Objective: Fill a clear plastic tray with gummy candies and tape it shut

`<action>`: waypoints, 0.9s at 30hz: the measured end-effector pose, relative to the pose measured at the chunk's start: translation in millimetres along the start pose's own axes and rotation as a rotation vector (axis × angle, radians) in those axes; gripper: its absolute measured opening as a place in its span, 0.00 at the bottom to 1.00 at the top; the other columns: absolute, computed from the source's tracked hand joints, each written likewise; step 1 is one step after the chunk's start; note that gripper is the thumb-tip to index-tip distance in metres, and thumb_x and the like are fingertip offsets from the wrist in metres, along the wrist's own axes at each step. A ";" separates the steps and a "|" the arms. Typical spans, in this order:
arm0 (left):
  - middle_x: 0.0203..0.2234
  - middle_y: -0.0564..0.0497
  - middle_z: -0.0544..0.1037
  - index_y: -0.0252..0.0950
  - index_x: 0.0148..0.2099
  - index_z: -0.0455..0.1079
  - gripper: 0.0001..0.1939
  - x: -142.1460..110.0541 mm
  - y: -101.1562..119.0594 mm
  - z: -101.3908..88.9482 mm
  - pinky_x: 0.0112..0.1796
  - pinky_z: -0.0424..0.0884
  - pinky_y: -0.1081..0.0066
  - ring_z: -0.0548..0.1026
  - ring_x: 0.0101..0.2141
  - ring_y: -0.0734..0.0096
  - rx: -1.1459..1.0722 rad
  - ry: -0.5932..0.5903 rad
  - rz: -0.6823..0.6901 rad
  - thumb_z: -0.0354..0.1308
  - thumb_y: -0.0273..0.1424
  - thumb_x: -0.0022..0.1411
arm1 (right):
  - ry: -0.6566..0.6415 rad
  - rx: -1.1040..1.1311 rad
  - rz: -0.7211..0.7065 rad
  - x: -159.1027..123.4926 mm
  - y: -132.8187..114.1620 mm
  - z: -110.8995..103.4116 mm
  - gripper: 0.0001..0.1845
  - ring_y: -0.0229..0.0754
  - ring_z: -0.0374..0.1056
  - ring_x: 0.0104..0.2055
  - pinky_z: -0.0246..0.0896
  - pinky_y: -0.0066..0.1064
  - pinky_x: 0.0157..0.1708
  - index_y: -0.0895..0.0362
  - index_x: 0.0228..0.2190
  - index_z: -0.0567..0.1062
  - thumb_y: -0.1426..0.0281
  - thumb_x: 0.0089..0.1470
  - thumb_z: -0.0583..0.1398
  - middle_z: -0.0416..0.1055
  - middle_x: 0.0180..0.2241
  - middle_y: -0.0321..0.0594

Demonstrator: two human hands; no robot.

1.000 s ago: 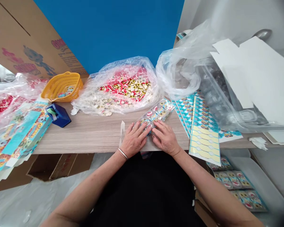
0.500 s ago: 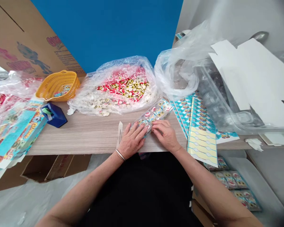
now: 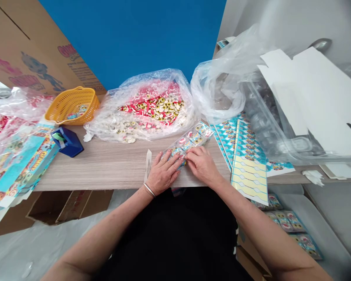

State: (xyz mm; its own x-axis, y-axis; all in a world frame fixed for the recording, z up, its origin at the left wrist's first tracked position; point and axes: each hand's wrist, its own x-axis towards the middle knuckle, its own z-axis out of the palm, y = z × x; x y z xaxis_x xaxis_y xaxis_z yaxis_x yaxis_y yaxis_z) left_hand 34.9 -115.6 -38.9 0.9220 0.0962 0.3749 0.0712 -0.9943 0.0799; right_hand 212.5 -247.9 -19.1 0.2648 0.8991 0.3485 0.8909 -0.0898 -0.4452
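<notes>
A long clear plastic pack lies slantwise on the table, with small candy-like pieces in white, red and yellow inside its compartments. My left hand rests flat over its near end, fingers stretched out. At the pack's near right edge, my right hand has thumb and fingertips pinched together; what is between them is too small to make out. A narrow whitish strip, apparently peeled paper, lies just left of my left hand.
Behind the pack sits an open plastic bag of small pieces. A yellow basket and a blue tape dispenser stand left. Label sheets overhang the table edge at right, beside a clear plastic bin.
My right hand has shifted slightly left along the pack's edge, its fingers drawn closer together. The left hand and the pack stay in place.
</notes>
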 end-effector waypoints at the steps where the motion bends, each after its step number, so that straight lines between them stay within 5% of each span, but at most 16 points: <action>1: 0.64 0.49 0.67 0.41 0.69 0.58 0.26 0.2 0.0 0.2 0.65 0.49 0.49 0.58 0.66 0.51 -0.004 -0.005 -0.001 0.52 0.32 0.71 | 0.013 0.008 -0.013 -2.0 0.0 1.0 0.06 0.51 0.64 0.49 0.59 0.43 0.49 0.54 0.37 0.77 0.74 0.62 0.58 0.74 0.45 0.43; 9: 0.64 0.45 0.67 0.36 0.68 0.58 0.28 -0.9 -3.1 -6.0 0.65 0.50 0.49 0.59 0.66 0.54 -0.128 -0.033 -0.029 0.53 0.31 0.69 | 0.097 -0.100 -0.082 -12.4 -7.3 8.2 0.09 0.50 0.64 0.54 0.56 0.44 0.53 0.53 0.43 0.78 0.70 0.65 0.58 0.75 0.49 0.42; 15: 0.65 0.42 0.65 0.36 0.67 0.60 0.32 -5.8 -20.0 -18.1 0.65 0.54 0.49 0.57 0.67 0.52 -0.267 -0.115 0.095 0.60 0.36 0.62 | 0.100 -0.162 -0.114 -11.8 -7.0 9.8 0.08 0.49 0.65 0.52 0.54 0.45 0.55 0.53 0.42 0.78 0.70 0.65 0.58 0.76 0.47 0.41; 22: 0.52 0.49 0.79 0.41 0.50 0.75 0.11 -2.6 2.3 7.1 0.60 0.59 0.50 0.71 0.59 0.57 -0.193 0.240 -0.097 0.59 0.34 0.66 | 0.115 -0.093 -0.107 -15.4 -2.4 12.7 0.08 0.50 0.65 0.54 0.52 0.49 0.59 0.51 0.42 0.78 0.69 0.64 0.59 0.75 0.49 0.42; 27: 0.50 0.51 0.81 0.43 0.47 0.76 0.09 -1.6 5.6 13.0 0.58 0.61 0.53 0.73 0.57 0.59 -0.148 0.297 -0.087 0.59 0.31 0.66 | 0.159 0.037 -0.081 -17.3 3.1 19.5 0.08 0.50 0.65 0.53 0.58 0.48 0.55 0.52 0.42 0.78 0.66 0.64 0.60 0.75 0.48 0.44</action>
State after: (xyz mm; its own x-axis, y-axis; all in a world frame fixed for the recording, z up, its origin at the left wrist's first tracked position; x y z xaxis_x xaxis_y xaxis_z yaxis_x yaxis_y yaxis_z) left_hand 38.7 -122.0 -51.1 0.7622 0.2115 0.6118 0.0688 -0.9662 0.2483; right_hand 203.4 -255.4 -42.6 0.2502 0.8234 0.5093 0.8984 -0.0013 -0.4392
